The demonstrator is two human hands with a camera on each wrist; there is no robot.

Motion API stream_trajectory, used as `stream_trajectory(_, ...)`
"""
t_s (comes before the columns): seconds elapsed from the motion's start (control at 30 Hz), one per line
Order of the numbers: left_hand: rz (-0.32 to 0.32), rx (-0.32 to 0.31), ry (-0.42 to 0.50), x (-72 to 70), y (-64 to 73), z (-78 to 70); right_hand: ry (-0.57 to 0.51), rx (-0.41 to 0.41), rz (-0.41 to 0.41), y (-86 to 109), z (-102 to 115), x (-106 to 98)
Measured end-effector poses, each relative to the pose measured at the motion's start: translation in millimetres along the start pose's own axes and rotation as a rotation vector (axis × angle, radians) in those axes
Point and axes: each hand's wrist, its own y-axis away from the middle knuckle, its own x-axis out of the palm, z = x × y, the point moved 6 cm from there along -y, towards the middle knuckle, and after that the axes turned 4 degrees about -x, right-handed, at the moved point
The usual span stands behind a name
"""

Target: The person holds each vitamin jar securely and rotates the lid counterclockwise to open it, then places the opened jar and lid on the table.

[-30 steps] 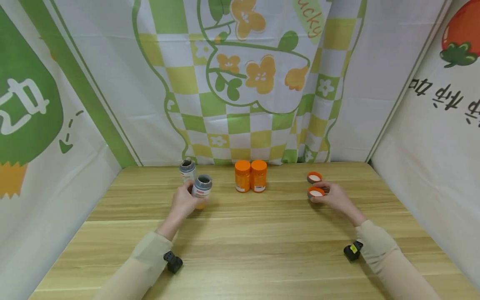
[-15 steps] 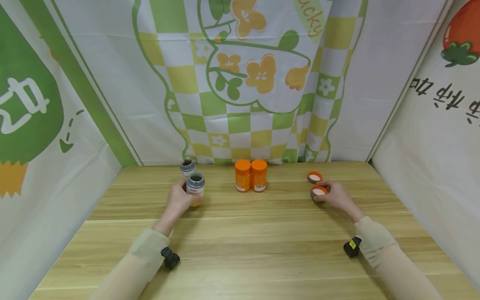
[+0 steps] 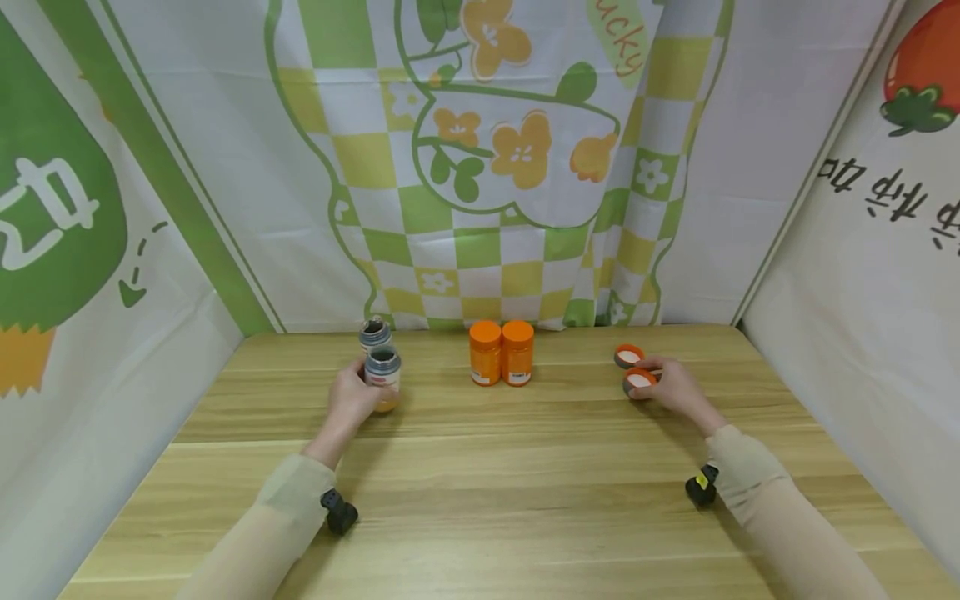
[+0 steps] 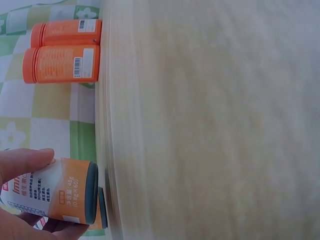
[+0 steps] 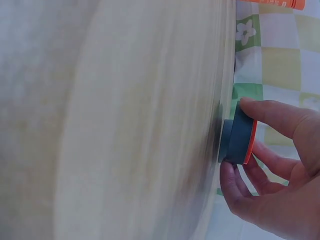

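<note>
My left hand (image 3: pixel 352 398) grips an uncapped supplement bottle (image 3: pixel 383 379), its grey threaded mouth facing up. In the left wrist view the bottle (image 4: pixel 65 192) shows a white and orange label and a dark base, with thumb and fingers round its body. A second uncapped bottle (image 3: pixel 374 333) stands just behind it, partly hidden. My right hand (image 3: pixel 675 392) pinches a grey and orange bottle cap (image 3: pixel 640 382) with its white inside facing up. The right wrist view has the cap (image 5: pixel 243 132) between thumb and fingers, near the tabletop. Another upturned cap (image 3: pixel 628 356) lies right behind it.
Two orange bottles (image 3: pixel 485 354) with orange lids stand side by side at the back middle of the wooden table (image 3: pixel 510 483). A patterned curtain (image 3: pixel 487 250) hangs along the back edge, with printed cloth walls on both sides.
My left hand has moved left with its bottle, bringing it in front of the second one. My right hand has shifted the cap slightly to the right.
</note>
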Motion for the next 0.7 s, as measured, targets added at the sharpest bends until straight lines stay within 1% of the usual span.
stream_trajectory(0.17, -0.005, -0.026, -0.001, -3.1, -1.9, 2.7, 0.003, 0.024, -0.005, -2.4, -3, 0)
stream_trajectory(0.4, -0.015, -0.068, -0.009, -5.5, -7.1, 8.7, -0.023, 0.07, 0.001, -6.7, -11, 2)
stream_trajectory(0.53, -0.026, -0.087, -0.014, -7.5, -9.5, 11.2, -0.017, 0.076, 0.007, -9.3, -12, 2)
stream_trajectory(0.7, -0.022, -0.111, -0.009, -9.4, -10.1, 10.9, 0.006, 0.071, 0.001, -11.5, -13, 3)
